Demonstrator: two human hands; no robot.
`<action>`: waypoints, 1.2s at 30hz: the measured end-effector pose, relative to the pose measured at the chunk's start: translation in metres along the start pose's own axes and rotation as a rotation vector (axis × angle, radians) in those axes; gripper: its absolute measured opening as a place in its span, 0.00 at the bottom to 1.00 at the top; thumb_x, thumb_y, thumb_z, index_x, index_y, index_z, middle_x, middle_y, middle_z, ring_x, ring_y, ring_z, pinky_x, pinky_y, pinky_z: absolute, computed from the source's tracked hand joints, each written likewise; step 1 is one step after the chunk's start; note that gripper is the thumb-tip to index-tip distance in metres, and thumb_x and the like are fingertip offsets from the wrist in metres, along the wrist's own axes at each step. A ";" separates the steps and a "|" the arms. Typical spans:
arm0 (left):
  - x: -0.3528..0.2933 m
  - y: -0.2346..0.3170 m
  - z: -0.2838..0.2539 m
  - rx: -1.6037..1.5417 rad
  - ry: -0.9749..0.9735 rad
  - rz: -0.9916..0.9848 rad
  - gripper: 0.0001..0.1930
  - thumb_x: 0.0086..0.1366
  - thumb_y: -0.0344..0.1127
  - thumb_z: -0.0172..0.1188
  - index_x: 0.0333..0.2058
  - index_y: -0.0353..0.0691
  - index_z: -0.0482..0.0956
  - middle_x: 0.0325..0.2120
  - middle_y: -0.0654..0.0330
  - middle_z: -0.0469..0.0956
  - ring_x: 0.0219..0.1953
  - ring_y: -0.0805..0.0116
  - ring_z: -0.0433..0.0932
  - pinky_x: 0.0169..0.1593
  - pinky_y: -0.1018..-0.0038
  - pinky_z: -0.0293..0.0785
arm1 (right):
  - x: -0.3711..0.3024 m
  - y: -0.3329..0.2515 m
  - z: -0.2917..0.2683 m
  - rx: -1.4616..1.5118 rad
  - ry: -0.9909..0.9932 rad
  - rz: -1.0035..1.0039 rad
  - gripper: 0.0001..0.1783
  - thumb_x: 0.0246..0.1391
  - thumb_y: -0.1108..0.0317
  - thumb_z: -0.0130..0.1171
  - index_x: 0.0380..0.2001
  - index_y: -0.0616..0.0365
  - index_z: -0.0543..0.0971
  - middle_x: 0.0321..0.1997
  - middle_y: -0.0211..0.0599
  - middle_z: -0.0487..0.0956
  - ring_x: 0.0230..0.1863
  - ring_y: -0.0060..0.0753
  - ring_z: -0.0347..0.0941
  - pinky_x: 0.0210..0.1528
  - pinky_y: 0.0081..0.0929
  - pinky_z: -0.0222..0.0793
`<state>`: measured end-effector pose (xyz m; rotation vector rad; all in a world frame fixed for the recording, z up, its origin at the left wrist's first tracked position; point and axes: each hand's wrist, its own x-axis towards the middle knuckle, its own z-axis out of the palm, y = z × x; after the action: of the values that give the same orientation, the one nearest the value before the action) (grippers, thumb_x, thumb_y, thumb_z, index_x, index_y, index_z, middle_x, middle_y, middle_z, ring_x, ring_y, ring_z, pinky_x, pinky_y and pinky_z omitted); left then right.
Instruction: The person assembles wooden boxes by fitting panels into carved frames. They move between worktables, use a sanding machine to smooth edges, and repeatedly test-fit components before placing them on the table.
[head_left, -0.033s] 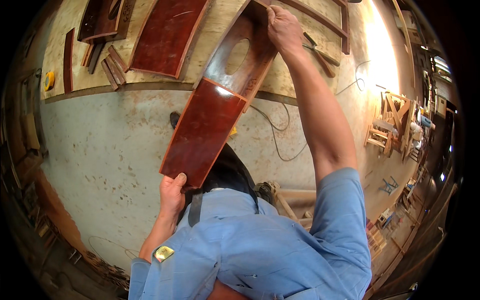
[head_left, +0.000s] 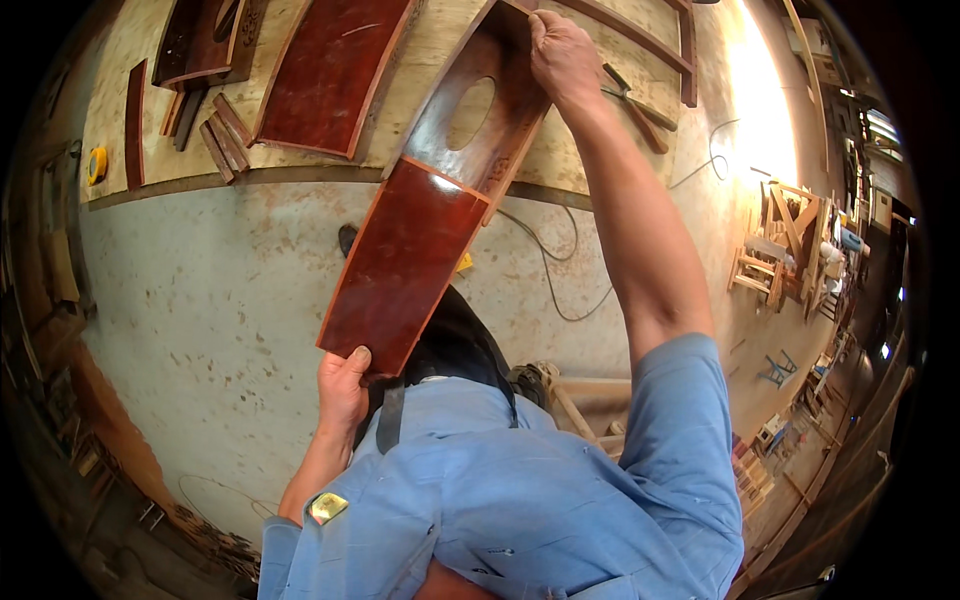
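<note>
A long red-brown lacquered wooden furniture part [head_left: 405, 265] slants from my waist up over the workbench. Its near half is a flat glossy panel; the far half is a recessed, walled section with an oval hole. My left hand [head_left: 344, 388] grips the near end, thumb on top and fingers hidden beneath. At the far corner, my right hand [head_left: 566, 58] is closed over the raised edge. Just right of that hand, hand tools [head_left: 640, 118] with dark metal and wooden parts lie on the bench.
The plywood bench [head_left: 215, 60] carries another red panel [head_left: 330, 75], several short wooden strips [head_left: 222, 145], a dark box-like piece [head_left: 205, 55], a yellow tape measure [head_left: 97, 165] and a wooden frame [head_left: 640, 45]. A cable [head_left: 553, 280] loops on the floor. Wooden pieces [head_left: 785, 245] are stacked at right.
The furniture part and my right hand have shifted very slightly to the left. Both hands keep their hold.
</note>
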<state>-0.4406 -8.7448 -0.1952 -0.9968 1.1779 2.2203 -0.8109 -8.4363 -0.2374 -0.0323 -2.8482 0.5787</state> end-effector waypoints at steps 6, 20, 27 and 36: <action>0.001 0.002 0.005 0.019 -0.006 0.024 0.17 0.67 0.33 0.55 0.53 0.34 0.70 0.44 0.54 0.79 0.38 0.66 0.82 0.37 0.72 0.83 | -0.006 -0.018 -0.018 0.070 0.017 -0.026 0.13 0.62 0.59 0.48 0.34 0.53 0.80 0.34 0.50 0.80 0.39 0.55 0.76 0.42 0.46 0.71; 0.002 0.005 0.005 -0.028 -0.021 0.020 0.19 0.66 0.34 0.58 0.52 0.34 0.70 0.42 0.55 0.79 0.36 0.65 0.81 0.35 0.69 0.82 | -0.005 -0.016 -0.013 -0.054 0.017 -0.043 0.10 0.60 0.61 0.52 0.37 0.53 0.79 0.35 0.48 0.79 0.41 0.53 0.76 0.44 0.46 0.70; -0.001 -0.014 -0.026 -0.003 0.061 0.026 0.20 0.64 0.30 0.56 0.54 0.32 0.69 0.45 0.56 0.78 0.40 0.65 0.80 0.39 0.69 0.81 | 0.002 -0.019 -0.020 0.007 -0.101 0.001 0.13 0.60 0.59 0.53 0.40 0.55 0.78 0.37 0.49 0.80 0.41 0.55 0.76 0.45 0.45 0.71; -0.050 0.006 -0.082 0.008 -0.028 0.002 0.22 0.62 0.27 0.57 0.56 0.32 0.69 0.49 0.56 0.77 0.46 0.64 0.79 0.46 0.66 0.79 | 0.007 -0.004 -0.018 -0.163 -0.064 -0.032 0.26 0.59 0.46 0.53 0.51 0.52 0.77 0.46 0.47 0.81 0.49 0.51 0.76 0.52 0.42 0.71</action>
<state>-0.3797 -8.8191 -0.1847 -0.9592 1.1747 2.2220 -0.8132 -8.4328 -0.2185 0.0044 -2.9450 0.3454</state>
